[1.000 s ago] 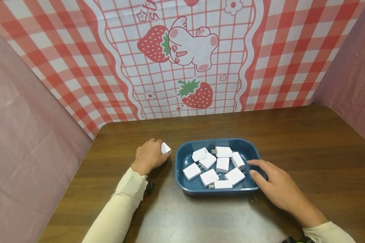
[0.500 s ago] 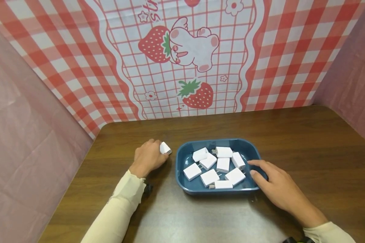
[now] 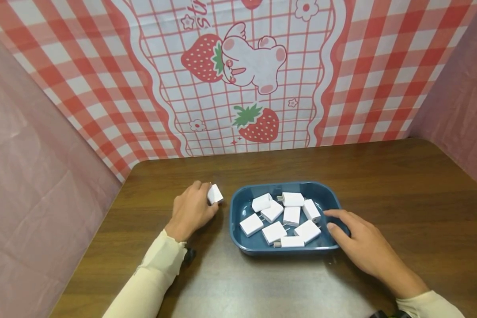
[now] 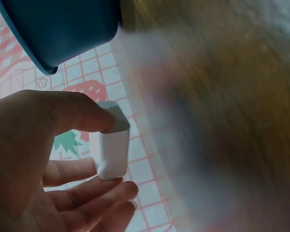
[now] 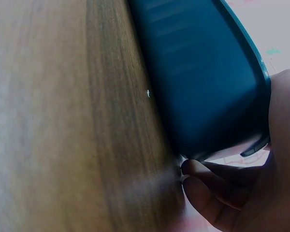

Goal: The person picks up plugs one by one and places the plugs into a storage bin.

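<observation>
My left hand [image 3: 191, 208] pinches a white USB charger plug [image 3: 215, 194] over the table, left of the blue tray [image 3: 286, 251]. In the left wrist view the thumb presses on one end of the charger plug [image 4: 113, 152], with fingers behind and below it. The right hand [image 3: 363, 240] holds the tray's right end: thumb and index finger reach over the rim. Other fingers curl against the outside near the base in the right wrist view, beside the tray wall [image 5: 208, 82]. Several similar white charger plugs [image 3: 291, 215] lie loose in the tray, some with prongs showing.
The brown wooden table [image 3: 254, 282] carries the tray near its middle. A red and white checked cloth with strawberries [image 3: 258, 126] hangs behind the table. Pink cloth [image 3: 43, 198] hangs at the left side, and more pink cloth [image 3: 457, 101] at the right.
My left hand has shifted slightly left with the charger plug, which has turned a little in the fingers. The right hand and the tray stay in place.
</observation>
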A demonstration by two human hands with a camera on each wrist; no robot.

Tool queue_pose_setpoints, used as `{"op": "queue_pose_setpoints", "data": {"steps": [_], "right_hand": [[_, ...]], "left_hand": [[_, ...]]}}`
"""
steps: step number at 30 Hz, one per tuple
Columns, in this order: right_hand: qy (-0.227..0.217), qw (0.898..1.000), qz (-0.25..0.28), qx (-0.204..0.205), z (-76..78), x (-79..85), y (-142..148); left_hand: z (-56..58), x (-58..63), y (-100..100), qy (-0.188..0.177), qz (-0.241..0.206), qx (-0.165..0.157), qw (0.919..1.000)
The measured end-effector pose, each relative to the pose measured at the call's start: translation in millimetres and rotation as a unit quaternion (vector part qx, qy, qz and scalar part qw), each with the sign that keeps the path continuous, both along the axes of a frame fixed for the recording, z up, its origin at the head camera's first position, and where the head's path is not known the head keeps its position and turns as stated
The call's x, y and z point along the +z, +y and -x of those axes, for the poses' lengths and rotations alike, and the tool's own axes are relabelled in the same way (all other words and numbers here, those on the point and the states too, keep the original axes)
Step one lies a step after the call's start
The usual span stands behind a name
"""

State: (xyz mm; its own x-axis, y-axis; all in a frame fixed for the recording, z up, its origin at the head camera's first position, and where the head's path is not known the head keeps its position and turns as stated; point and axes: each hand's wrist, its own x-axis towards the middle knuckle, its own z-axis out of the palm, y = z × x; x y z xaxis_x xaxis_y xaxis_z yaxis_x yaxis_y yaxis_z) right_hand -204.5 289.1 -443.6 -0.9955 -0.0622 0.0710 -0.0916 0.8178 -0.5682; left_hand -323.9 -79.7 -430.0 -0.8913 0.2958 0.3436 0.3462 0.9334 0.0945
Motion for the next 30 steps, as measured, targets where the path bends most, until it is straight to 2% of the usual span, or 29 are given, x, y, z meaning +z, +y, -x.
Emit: {"op": "queue_pose_setpoints", "data": {"steps": [7, 12, 16, 22, 30], "right_hand": [[-0.003, 1.0, -0.003, -0.001, -0.1, -0.2, 0], [-0.003, 1.0, -0.003, -0.001, 0.0, -0.4, 0], [-0.004, 1.0, -0.001, 0.0, 0.2, -0.9, 0], [-0.004, 1.0, 0.001, 0.001, 0.5, -1.1, 0], [-0.006, 1.0, 0.0, 0.0, 0.7, -0.7, 0]], "left_hand": [[-5.4, 4.3, 1, 0.071, -0.031, -0.031, 0.9965], [-8.2, 8.3, 5, 0.131, -0.058, -0.056, 0.988], [-10.9, 13.1, 8, 0.166, -0.079, -0.067, 0.9807], [-16.4, 21.5, 13, 0.194, -0.103, -0.079, 0.9724], [-25.9, 34.3, 22, 0.211, -0.128, -0.105, 0.9633]]}}
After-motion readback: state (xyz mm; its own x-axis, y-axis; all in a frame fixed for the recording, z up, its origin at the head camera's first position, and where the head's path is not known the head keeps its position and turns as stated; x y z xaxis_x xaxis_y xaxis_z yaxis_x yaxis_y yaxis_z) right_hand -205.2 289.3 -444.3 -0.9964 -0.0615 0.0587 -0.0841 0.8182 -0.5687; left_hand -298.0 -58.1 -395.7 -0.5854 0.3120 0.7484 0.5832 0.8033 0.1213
